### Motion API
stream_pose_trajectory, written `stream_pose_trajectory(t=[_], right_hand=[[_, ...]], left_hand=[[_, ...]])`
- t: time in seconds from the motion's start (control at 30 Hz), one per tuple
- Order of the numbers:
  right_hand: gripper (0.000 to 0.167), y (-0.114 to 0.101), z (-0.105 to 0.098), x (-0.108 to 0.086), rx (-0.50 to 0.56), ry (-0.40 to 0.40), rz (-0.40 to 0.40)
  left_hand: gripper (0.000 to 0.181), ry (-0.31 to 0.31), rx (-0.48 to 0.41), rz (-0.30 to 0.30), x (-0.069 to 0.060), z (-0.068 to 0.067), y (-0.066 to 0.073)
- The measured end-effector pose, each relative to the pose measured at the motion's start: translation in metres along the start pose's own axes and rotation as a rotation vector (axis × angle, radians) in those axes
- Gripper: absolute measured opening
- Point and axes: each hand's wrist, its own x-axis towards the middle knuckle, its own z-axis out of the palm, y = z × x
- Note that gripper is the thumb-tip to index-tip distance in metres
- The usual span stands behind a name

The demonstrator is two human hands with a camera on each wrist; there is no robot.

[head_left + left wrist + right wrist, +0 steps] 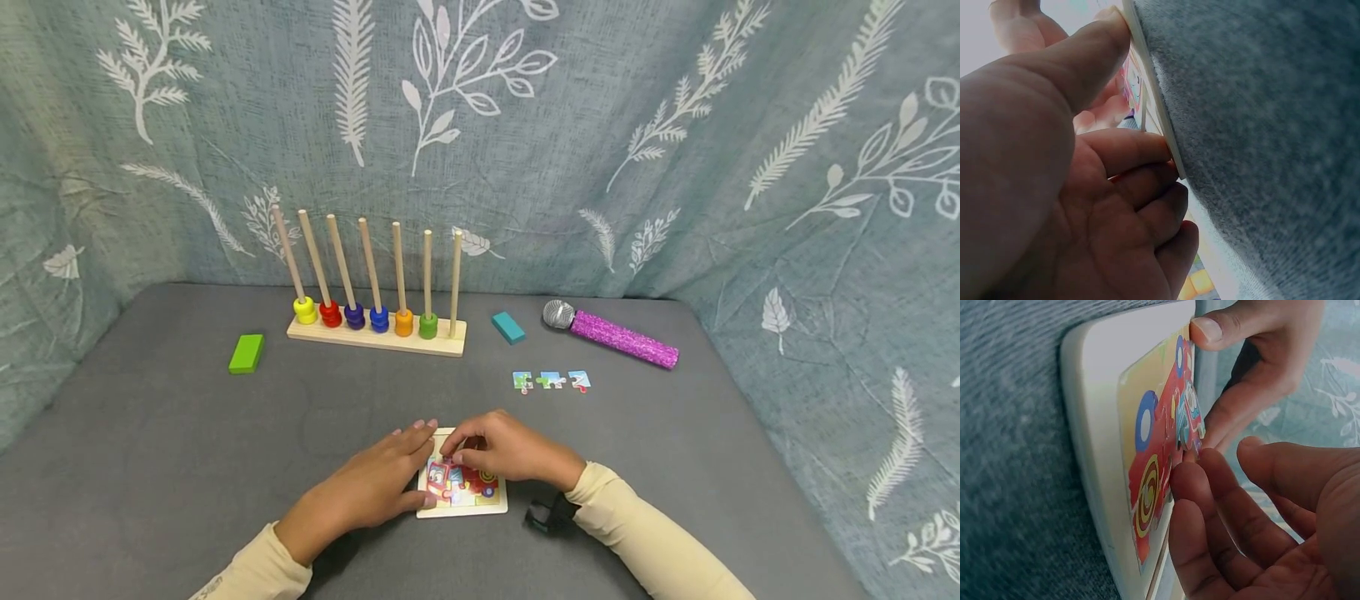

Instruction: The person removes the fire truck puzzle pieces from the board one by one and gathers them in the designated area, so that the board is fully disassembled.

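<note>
The left hand lies with fingers extended along the left side of the wooden jigsaw tray, thumb at its lower-left corner. Apart from it, the right hand arches over the tray, fingers bent; whether they pinch a piece I cannot tell. It partly hides the red vehicle picture. Both sleeves run out of the head view.

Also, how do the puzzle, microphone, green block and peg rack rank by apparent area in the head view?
Largest to smallest:
1. Peg rack
2. Puzzle, partly covered, nearest the camera
3. Microphone, longer than the puzzle but thin
4. Green block
</note>
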Motion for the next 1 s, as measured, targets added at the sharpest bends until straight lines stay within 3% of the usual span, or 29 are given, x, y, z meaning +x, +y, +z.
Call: stream_pose_trajectory(t=[0.6,0.87,1.0], right_hand=[[0.016,-0.0013,0.0045,0.0025,-0.012,-0.014,-0.056],[0.019,-0.0024,0.0056,0.0049,0.009,-0.065,-0.009],[0.022,-0.002,0.0053,0.0058,0.033,-0.035,0.0]], left_hand=[[0.074,-0.008,-0.077,-0.024,0.0025,0.0029,-0.0034],[0.076,0.0,-0.078,-0.021,0.0022,0.0026,-0.0035],[0.075,0.003,-0.08,-0.025,0.0018,0.002,-0.0035]])
